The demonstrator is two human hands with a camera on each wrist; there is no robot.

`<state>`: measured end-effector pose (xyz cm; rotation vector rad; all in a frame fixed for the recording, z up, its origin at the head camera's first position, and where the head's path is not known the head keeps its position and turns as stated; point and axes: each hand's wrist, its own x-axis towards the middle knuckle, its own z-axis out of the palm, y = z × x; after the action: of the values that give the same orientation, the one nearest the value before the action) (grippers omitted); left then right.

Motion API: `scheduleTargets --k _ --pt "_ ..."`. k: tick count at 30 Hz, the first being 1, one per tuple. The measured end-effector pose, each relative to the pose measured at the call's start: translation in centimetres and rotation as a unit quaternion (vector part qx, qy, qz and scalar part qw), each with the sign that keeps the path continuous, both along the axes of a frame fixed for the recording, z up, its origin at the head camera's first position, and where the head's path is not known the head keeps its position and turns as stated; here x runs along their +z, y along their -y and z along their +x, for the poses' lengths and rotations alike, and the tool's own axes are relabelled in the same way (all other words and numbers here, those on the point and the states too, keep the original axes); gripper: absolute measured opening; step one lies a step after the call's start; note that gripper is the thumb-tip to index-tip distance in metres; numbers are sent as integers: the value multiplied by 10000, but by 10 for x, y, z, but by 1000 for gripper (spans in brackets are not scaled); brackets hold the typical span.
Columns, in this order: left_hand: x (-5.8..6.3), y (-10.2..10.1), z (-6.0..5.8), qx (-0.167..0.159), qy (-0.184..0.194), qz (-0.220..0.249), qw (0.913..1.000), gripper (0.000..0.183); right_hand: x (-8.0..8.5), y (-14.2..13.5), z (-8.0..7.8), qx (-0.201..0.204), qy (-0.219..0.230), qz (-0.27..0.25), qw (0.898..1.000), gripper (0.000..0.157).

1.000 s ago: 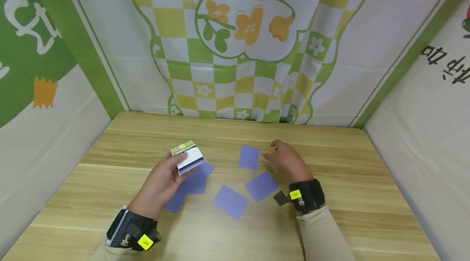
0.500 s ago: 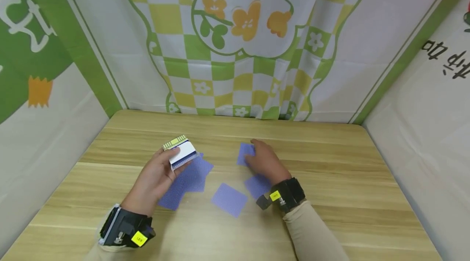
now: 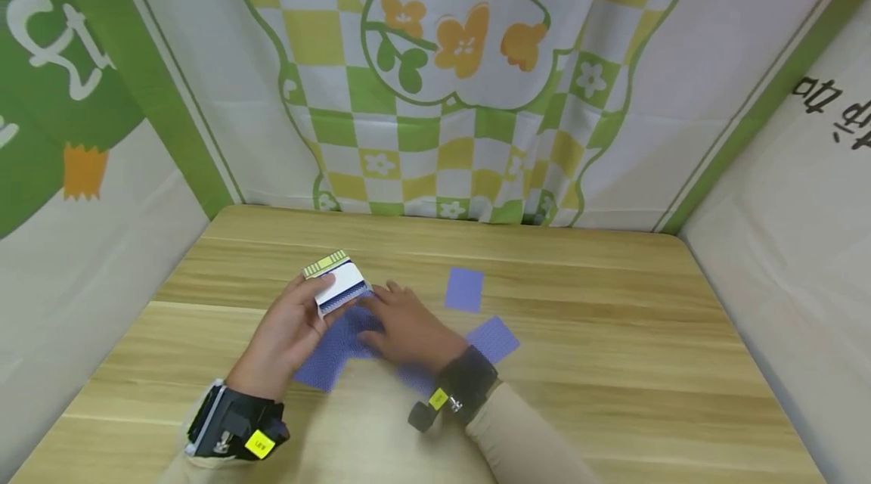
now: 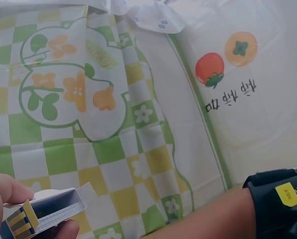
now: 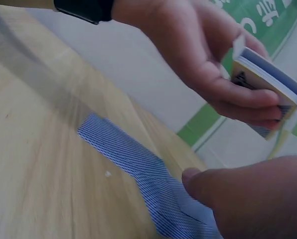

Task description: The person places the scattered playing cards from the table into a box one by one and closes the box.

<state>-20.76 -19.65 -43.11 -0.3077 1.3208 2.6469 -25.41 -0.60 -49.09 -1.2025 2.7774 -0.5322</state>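
Observation:
My left hand (image 3: 275, 336) grips a small card box (image 3: 342, 283), thumb on its white face. In the left wrist view the box (image 4: 56, 208) has its end flap up, and a stack of cards shows inside. Below it, several blue-backed playing cards (image 3: 323, 359) lie overlapping, face down on the table. Over these cards hovers my right hand (image 3: 411, 329), its fingers loosely extended close to the box. In the right wrist view the right thumb (image 5: 203, 186) overlaps the edge of the spread cards (image 5: 133, 154).
Two single cards lie to the right, one farther back (image 3: 465, 290) and one nearer (image 3: 495, 340). Another card (image 3: 415, 378) is partly hidden beneath the right wrist. A patterned cloth (image 3: 435, 128) hangs behind the wooden table (image 3: 612, 363).
My right hand has swept left from beside the far card, passing over it, to the overlapping cards. The far card remains on the table. My left hand still holds the box, shifted slightly left.

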Motion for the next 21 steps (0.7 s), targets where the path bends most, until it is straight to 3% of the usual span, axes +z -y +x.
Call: scheduleTargets --k 6,9,14,18,21 --pt "-1 0 0 43 137 0 9999 56 -3 30 11 651 -462 569 9952 64" --pt "0 1 1 101 190 14 9998 64 -5 41 17 779 -516 892 9916 65" --pt "-1 0 1 119 268 53 9996 51 -10 35 20 587 -565 1261 9887 64" --pt "-2 -1 0 90 223 67 9997 43 -10 13 17 348 -399 1296 9901 60" --pt "-4 -2 1 8 170 -80 9998 46 -8 -6 16 132 -308 1317 9907 59"
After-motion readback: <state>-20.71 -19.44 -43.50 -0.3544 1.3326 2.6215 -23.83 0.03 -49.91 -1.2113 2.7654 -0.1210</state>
